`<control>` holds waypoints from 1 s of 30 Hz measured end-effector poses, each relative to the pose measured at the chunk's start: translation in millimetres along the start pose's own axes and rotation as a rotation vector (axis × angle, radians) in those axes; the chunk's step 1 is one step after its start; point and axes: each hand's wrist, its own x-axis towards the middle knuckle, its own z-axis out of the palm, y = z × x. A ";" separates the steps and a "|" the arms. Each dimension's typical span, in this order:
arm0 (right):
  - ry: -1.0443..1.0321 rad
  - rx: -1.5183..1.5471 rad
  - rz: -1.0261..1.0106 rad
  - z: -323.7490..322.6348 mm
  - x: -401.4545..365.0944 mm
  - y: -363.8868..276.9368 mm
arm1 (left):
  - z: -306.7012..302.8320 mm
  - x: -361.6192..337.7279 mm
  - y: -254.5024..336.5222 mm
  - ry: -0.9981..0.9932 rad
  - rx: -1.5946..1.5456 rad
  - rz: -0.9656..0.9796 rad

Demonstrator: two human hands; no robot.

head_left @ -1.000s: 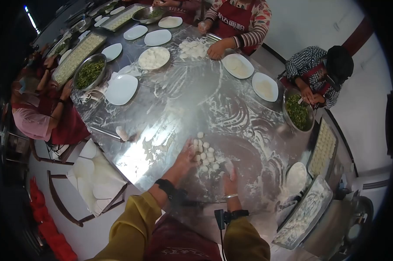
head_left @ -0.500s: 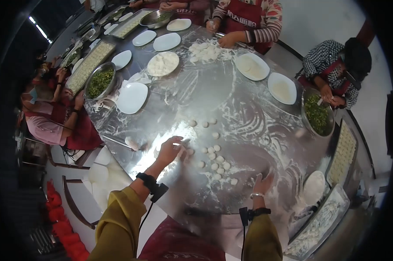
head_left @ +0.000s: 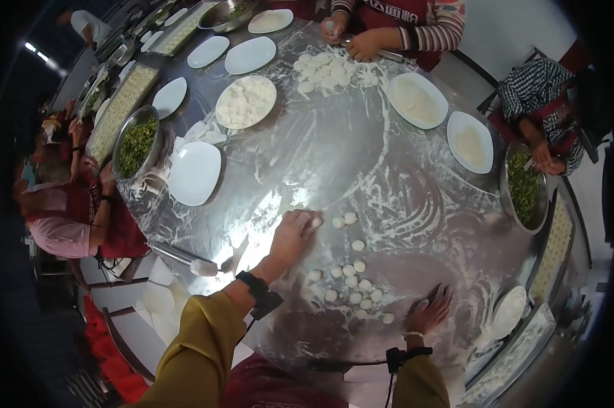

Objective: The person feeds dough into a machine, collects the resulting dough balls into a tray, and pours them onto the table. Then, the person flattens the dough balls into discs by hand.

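Small white dough balls lie scattered on the floury metal table in front of me. My left hand is at the far end of the group, its fingers curled against one dough ball. Two more dough balls sit just to the right of those fingertips. On the right, my right hand rests flat on the tabletop with its fingers stretched out, holding nothing. A rolling pin with a floury white end lies left of my left forearm.
White plates, one heaped with flour, stand at the far left. Bowls of chopped green filling flank the table. Across it, a person's hands work beside flat dough pieces. Trays line the right edge.
My left hand has moved right and onto a dough ball. My right hand remains flat on the table. The whole view has shifted with my head.
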 end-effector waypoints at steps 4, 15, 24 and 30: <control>0.003 -0.020 0.002 0.4 0.2 -2.1 | -8.2 1.7 -28.3 0.065 0.036 0.029; -0.077 -0.091 0.065 -1.4 2.2 -2.5 | -19.9 1.2 -31.1 0.121 -0.027 0.030; -0.061 -0.089 0.078 10.1 -0.9 5.4 | -27.8 8.2 -10.4 0.122 0.394 0.001; -0.088 -0.121 0.094 14.0 0.3 5.8 | -2.2 57.3 -6.5 0.093 0.509 0.148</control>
